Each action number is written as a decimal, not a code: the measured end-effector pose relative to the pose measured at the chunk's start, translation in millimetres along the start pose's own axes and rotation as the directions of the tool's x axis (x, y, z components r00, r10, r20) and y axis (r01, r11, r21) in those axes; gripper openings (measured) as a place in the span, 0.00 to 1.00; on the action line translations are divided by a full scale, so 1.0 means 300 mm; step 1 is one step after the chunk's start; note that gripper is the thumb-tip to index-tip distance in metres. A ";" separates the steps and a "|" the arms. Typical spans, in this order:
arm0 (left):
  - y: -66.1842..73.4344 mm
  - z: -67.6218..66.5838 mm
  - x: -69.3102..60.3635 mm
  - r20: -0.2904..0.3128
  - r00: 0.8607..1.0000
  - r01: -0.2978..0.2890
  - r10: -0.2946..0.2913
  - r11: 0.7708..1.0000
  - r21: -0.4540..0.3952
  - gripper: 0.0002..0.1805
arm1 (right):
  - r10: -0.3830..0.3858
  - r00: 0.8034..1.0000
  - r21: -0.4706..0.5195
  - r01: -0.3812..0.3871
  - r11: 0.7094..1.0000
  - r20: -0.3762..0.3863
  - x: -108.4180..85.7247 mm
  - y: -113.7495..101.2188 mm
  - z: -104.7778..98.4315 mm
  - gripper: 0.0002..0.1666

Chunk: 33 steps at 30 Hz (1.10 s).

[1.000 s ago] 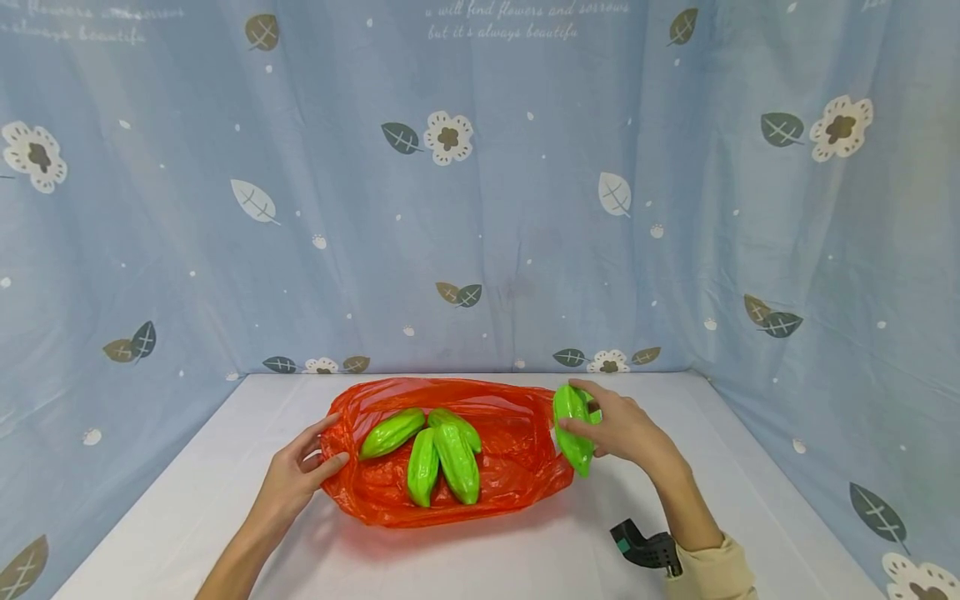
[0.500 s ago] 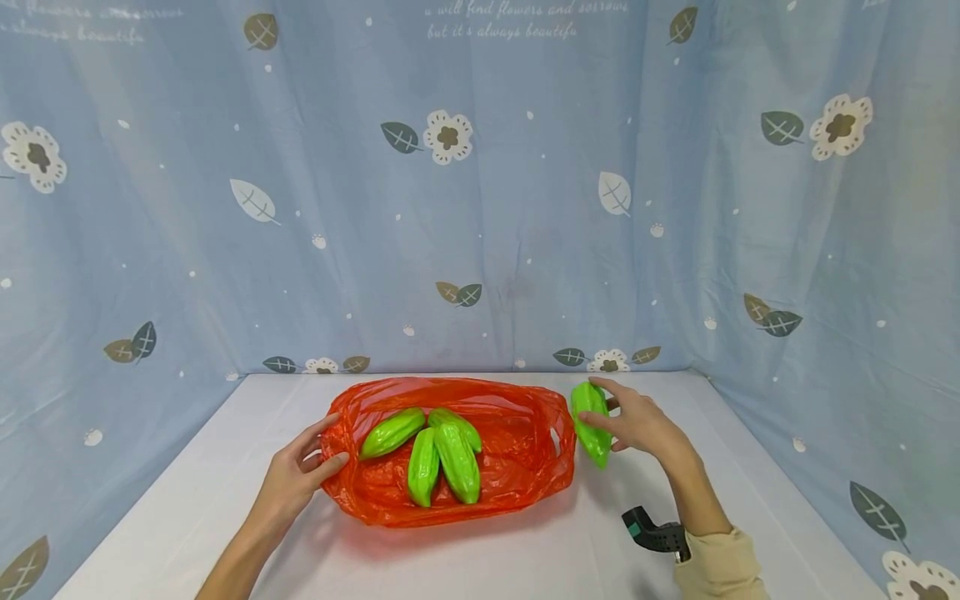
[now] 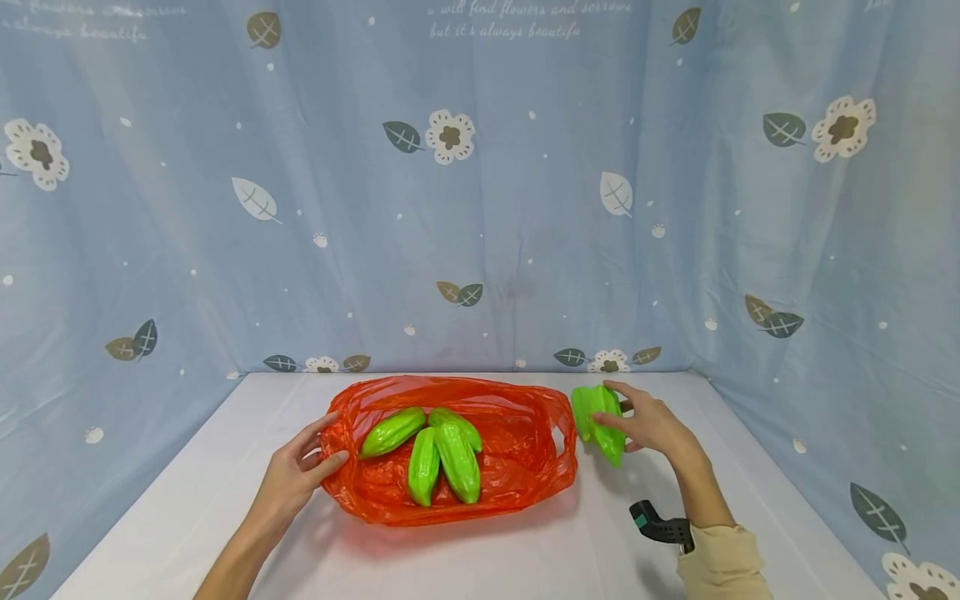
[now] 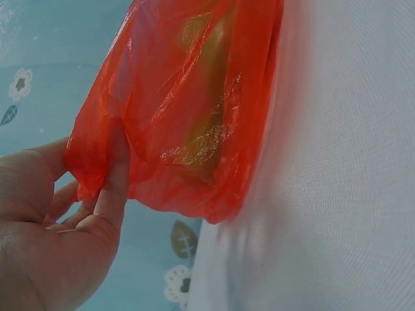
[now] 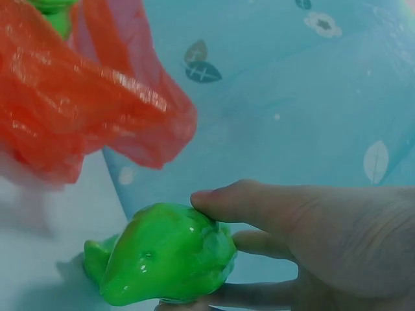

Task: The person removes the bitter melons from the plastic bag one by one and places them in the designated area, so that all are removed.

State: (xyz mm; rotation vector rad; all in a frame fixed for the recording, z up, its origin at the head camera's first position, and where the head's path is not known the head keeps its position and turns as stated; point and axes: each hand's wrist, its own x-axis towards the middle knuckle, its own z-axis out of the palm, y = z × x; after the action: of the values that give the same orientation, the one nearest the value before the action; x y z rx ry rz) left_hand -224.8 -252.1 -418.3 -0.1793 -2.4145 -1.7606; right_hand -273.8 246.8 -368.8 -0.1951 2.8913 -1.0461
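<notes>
My left hand [image 3: 300, 467] pinches the left end of a red plastic bag [image 3: 517, 492], with thin film between thumb and fingers [image 4: 110, 194] in the left wrist view. Inside the open bag lie several glossy green ribbed fruits [image 3: 457, 467], pointed like star fruit. To the right of the bag, my right hand [image 3: 652, 425] holds another green ribbed fruit [image 5: 168, 259] between thumb and fingers, apart from the bag. A green lobe shows on its far side in the right wrist view; I cannot tell whether it belongs to the same fruit.
A white table [image 3: 450, 567] lies under the bag. Blue curtains [image 3: 525, 208] printed with leaves and flowers stand behind and on both sides. A black wrist device [image 3: 660, 527] projects from the right cuff [image 3: 723, 562].
My right hand has moved right with the green fruit, away from the bag's right end, and the fruit has turned, showing more ridges. My left hand and the bag stay nearly still.
</notes>
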 end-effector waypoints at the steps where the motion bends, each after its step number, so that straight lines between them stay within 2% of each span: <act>1: 0.001 0.000 0.000 0.001 1.000 0.000 0.000 1.000 0.002 0.36 | 0.006 1.000 0.003 -0.006 1.000 -0.002 0.002 0.007 0.001 0.46; 17: -0.018 0.002 -0.005 -0.001 1.000 0.002 -0.002 1.000 0.015 0.36 | 0.055 0.998 0.005 -0.055 0.998 -0.015 0.030 0.107 0.008 0.45; 25: -0.018 0.003 0.000 -0.004 1.000 -0.008 0.008 1.000 0.016 0.36 | 0.061 0.998 -0.003 -0.061 0.998 -0.020 0.047 0.133 0.007 0.45; 33: -0.018 0.004 0.002 -0.001 1.000 -0.006 0.006 1.000 0.014 0.36 | 0.081 0.995 -0.008 -0.082 0.997 -0.064 0.063 0.157 0.024 0.45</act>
State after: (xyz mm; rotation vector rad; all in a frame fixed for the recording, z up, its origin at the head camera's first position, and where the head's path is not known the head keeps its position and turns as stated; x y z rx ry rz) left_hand -226.3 -252.6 -423.5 -0.1837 -2.4218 -1.7406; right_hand -296.4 275.4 -404.7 -0.0442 2.9335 -1.0430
